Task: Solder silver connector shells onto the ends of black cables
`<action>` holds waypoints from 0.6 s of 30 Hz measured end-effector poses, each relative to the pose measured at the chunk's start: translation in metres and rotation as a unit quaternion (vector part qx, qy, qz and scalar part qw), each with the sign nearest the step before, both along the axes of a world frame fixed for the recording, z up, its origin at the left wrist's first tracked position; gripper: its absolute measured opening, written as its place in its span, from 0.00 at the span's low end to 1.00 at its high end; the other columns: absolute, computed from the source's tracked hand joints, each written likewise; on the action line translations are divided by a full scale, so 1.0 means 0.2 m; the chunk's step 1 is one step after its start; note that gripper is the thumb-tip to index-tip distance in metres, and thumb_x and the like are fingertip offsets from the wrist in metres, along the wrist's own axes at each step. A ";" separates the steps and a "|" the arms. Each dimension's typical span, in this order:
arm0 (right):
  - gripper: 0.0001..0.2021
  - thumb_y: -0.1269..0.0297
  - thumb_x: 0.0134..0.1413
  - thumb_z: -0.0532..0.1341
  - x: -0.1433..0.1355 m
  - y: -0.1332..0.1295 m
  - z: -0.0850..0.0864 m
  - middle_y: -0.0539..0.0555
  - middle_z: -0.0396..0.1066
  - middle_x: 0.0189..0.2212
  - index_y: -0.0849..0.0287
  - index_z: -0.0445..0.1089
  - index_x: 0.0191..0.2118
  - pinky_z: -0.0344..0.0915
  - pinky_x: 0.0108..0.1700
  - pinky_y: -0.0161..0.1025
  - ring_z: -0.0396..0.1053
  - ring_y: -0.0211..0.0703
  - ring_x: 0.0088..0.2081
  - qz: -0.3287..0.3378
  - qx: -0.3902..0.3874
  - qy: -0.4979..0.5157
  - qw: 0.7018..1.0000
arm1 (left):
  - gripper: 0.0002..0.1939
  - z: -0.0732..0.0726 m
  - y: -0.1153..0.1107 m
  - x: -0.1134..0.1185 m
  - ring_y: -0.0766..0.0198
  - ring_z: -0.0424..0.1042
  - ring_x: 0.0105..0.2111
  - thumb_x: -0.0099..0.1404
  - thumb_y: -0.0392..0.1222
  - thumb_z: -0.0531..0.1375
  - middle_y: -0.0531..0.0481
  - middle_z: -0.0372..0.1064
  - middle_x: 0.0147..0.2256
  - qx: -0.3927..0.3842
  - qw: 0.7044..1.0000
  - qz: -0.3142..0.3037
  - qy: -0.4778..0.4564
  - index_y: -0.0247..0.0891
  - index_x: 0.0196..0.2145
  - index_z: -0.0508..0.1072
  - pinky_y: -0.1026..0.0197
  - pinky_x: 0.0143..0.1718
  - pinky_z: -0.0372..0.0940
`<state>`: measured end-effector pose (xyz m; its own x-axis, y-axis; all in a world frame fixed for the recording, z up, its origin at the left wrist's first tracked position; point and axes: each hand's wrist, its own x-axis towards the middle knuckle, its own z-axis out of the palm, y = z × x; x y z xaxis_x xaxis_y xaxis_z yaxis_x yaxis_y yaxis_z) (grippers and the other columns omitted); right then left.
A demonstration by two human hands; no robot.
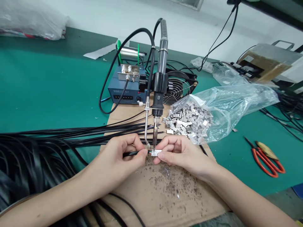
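My left hand (129, 151) pinches a black cable (130, 154) close to its stripped end, where thin coloured wires show. Between thumb and fingers, my right hand (176, 151) grips a small silver USB connector (156, 153). The wire ends meet the connector's left end. Right above that joint points the tip of an upright soldering iron (155, 134), clamped in a stand. A thin bent metal solder feed tube (146, 126) ends beside the tip. Whether the tip touches the connector I cannot tell.
A clear bag (227, 107) spills many metal connectors (189, 119) behind my right hand. Black cables (35, 157) heap at the left. A blue solder feeder (125, 85) and a fan (177, 90) stand behind. Red-handled scissors (265, 160) lie right. Spattered cardboard (151, 195) covers the green table.
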<state>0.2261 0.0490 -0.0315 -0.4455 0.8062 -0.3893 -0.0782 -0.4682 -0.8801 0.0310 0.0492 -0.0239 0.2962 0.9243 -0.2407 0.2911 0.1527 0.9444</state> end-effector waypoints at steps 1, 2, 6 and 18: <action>0.07 0.66 0.47 0.72 0.00 0.00 0.00 0.51 0.78 0.25 0.59 0.75 0.31 0.60 0.27 0.34 0.70 0.36 0.24 0.001 0.001 0.004 1.000 | 0.09 0.00 0.00 0.00 0.71 0.57 0.18 0.53 0.44 0.61 0.59 0.62 0.17 -0.001 1.000 0.003 0.005 0.38 0.21 0.69 0.71 0.19 0.53; 0.07 0.66 0.47 0.73 0.00 0.00 -0.01 0.51 0.78 0.25 0.58 0.75 0.31 0.60 0.27 0.34 0.70 0.36 0.25 0.001 0.001 0.009 1.000 | 0.09 0.01 0.00 0.00 0.71 0.56 0.18 0.53 0.44 0.61 0.59 0.61 0.17 -0.001 1.000 0.007 0.008 0.38 0.21 0.69 0.71 0.19 0.53; 0.08 0.65 0.46 0.73 0.01 0.00 -0.02 0.51 0.79 0.25 0.58 0.76 0.31 0.58 0.26 0.33 0.67 0.34 0.22 0.011 -0.004 0.030 0.999 | 0.09 0.00 0.00 0.00 0.72 0.54 0.17 0.53 0.43 0.61 0.60 0.60 0.16 0.001 1.000 0.003 -0.012 0.37 0.20 0.68 0.72 0.19 0.51; 0.08 0.64 0.45 0.74 0.02 0.01 -0.02 0.51 0.79 0.24 0.59 0.77 0.30 0.55 0.24 0.33 0.62 0.32 0.20 0.011 -0.011 0.043 0.999 | 0.09 -0.01 0.00 -0.01 0.72 0.55 0.19 0.54 0.41 0.62 0.59 0.63 0.17 -0.017 0.999 -0.021 -0.034 0.37 0.22 0.67 0.72 0.20 0.51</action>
<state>0.2299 0.0509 -0.0357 -0.4953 0.7875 -0.3667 -0.1436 -0.4906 -0.8595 0.0296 0.0485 -0.0254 0.3514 0.9020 -0.2509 0.2339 0.1749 0.9564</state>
